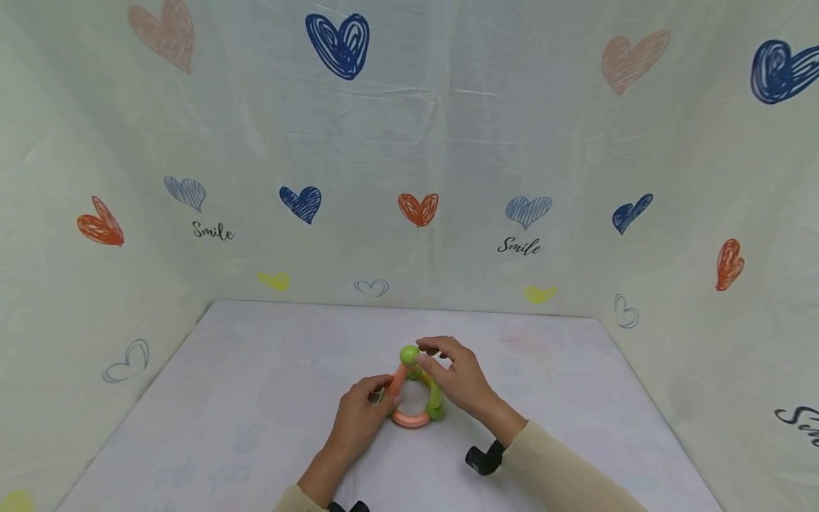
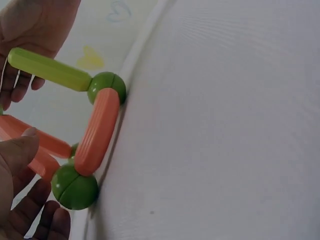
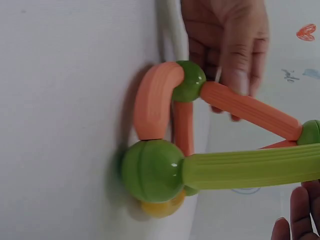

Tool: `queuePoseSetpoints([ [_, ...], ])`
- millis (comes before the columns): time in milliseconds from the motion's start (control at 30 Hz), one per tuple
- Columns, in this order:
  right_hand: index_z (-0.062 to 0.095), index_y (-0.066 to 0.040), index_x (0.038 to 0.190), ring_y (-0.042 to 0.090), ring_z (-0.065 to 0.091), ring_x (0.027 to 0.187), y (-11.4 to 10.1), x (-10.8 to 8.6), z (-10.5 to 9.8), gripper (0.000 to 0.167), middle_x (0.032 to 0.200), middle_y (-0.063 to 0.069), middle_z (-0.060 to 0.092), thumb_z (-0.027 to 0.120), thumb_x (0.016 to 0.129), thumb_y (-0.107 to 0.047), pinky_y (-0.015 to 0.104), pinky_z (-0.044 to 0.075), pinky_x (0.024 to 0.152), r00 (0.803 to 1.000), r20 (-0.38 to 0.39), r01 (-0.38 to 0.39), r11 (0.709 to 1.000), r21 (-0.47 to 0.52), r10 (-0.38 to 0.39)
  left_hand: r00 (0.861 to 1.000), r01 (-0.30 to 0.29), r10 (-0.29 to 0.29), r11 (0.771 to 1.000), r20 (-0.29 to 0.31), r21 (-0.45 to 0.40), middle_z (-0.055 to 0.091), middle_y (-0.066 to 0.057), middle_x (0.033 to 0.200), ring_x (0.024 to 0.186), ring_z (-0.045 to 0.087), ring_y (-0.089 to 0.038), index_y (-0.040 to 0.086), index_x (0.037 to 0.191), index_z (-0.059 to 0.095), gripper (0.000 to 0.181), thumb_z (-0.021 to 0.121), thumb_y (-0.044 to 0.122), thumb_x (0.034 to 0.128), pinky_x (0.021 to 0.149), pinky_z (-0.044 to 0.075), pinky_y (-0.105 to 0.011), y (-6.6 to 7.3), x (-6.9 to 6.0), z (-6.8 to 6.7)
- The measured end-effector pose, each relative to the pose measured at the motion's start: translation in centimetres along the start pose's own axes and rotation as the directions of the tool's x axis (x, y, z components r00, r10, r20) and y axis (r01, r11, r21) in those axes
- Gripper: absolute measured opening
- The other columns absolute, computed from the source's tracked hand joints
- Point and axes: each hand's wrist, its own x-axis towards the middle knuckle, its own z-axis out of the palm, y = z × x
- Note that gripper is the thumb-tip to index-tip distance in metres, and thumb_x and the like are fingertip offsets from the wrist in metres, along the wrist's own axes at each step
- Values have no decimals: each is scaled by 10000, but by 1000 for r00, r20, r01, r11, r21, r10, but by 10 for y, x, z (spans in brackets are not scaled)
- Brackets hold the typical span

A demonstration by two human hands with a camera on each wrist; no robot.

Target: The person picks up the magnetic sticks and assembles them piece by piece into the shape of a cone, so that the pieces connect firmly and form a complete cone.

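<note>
A toy frame of ribbed rods and balls stands on the table. A green ball (image 1: 409,355) tops it, and a curved orange rod (image 1: 411,421) lies at its base. My left hand (image 1: 360,414) grips the sloping orange rod (image 3: 250,107) on the left side, thumb on its face and fingers behind. Beside the top ball is my right hand (image 1: 466,380), its fingers loosely extended; whether the thumb touches the ball I cannot tell. A yellow-green rod (image 3: 250,167) slopes up from a lower green ball (image 3: 152,170) on the right side.
The white table (image 1: 256,441) extends around the toy, with its far edge against a hanging curtain (image 1: 358,142) printed with hearts. Partly under the larger green ball in the right wrist view, a yellow piece (image 3: 162,207) shows. Black wrist mounts (image 1: 484,459) sit at both sleeves.
</note>
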Motion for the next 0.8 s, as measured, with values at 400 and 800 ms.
queuePoseSetpoints([
  [400, 667, -162, 1300, 204, 618, 1154, 27, -48, -10, 313, 1262, 4, 699, 698, 991, -205, 401, 496, 1012, 995, -12, -96, 993, 62, 97, 996, -76, 83, 977, 27, -197, 658, -46, 1394, 1349, 557, -347, 138, 1362, 640, 449, 783, 290, 965, 1132, 451, -556, 38, 17, -12],
  [800, 691, -127, 1184, 206, 634, 1084, 43, -60, 5, 257, 1173, 14, 692, 787, 951, -177, 334, 533, 932, 998, 13, -57, 997, 48, 57, 988, -107, 133, 960, 83, -260, 678, -41, 1350, 1325, 559, -303, 131, 1344, 643, 420, 782, 166, 950, 1139, 438, -560, 56, 30, -13],
])
